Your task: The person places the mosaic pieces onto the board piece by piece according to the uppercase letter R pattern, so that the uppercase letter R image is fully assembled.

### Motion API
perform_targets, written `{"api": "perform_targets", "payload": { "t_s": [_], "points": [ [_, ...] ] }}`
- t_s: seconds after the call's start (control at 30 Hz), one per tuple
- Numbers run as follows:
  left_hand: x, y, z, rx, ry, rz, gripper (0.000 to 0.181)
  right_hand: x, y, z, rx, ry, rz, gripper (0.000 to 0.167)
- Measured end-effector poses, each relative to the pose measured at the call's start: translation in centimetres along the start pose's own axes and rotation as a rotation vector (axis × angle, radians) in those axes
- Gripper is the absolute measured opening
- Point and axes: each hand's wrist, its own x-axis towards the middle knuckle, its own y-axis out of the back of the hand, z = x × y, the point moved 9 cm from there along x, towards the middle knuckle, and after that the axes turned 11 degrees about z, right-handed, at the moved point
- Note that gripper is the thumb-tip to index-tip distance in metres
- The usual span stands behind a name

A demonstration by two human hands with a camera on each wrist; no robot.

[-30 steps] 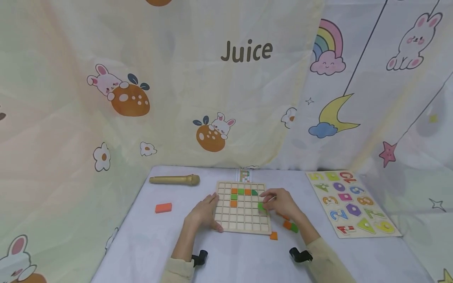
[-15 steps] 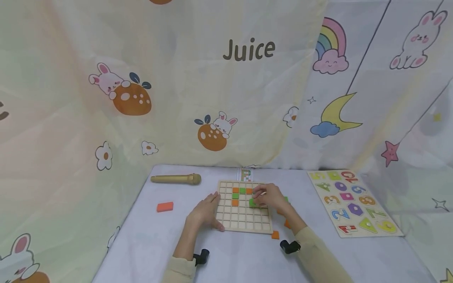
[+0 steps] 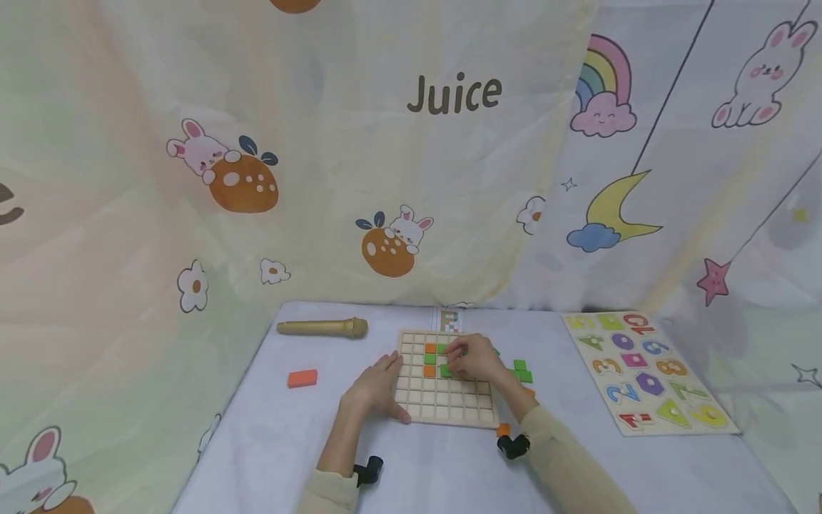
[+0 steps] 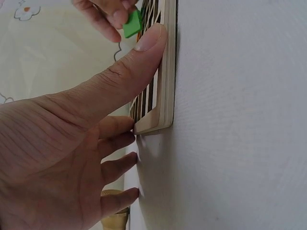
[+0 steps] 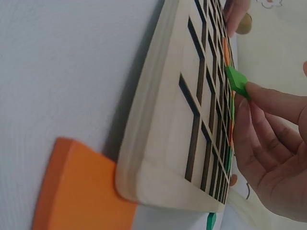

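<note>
A wooden grid board [image 3: 447, 413] lies flat before me, with several orange and green tiles set in its squares. My left hand [image 3: 374, 389] rests against the board's left side, fingers spread and fairly straight; in the left wrist view its thumb [image 4: 151, 38] touches the near rim. Over the grid, my right hand [image 3: 477, 359] pinches a green tile [image 5: 236, 80] between thumb and fingertips. That tile is tilted, close beside an orange tile [image 3: 429, 371] in the board. The right hand hides part of the top row of tiles.
Loose green tiles [image 3: 521, 373] and an orange tile [image 3: 503, 430] lie right of the board. A small pattern card [image 3: 450, 320] is behind it. A gold toy microphone [image 3: 322, 328] and a red-orange block [image 3: 302, 378] lie left. A number-and-shape puzzle board [image 3: 648, 375] lies far right.
My right hand has carried the green tile leftward across the board, from its right edge toward the orange and green column. The left hand stays at the board's side.
</note>
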Motion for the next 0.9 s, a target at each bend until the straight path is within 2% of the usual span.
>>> {"api": "perform_targets", "payload": {
  "t_s": [0.37,0.63,0.8,0.9],
  "points": [
    [-0.03,-0.08,-0.09,-0.01,0.01,0.012,0.131,0.36,-0.9,0.14,-0.035,-0.023,0.015,0.021],
    [0.05,0.17,-0.2,0.009,0.008,0.009,0.131,0.67,-1.01,-0.3,-0.171,0.038,0.051,0.022],
    [-0.01,0.03,-0.08,0.013,0.009,-0.001,0.131,0.29,-0.81,0.17,-0.154,0.006,0.042,0.022],
    [-0.08,-0.14,-0.12,0.015,0.013,-0.001,0.131,-0.14,-0.17,0.06,-0.141,0.019,0.053,0.022]
  ]
}}
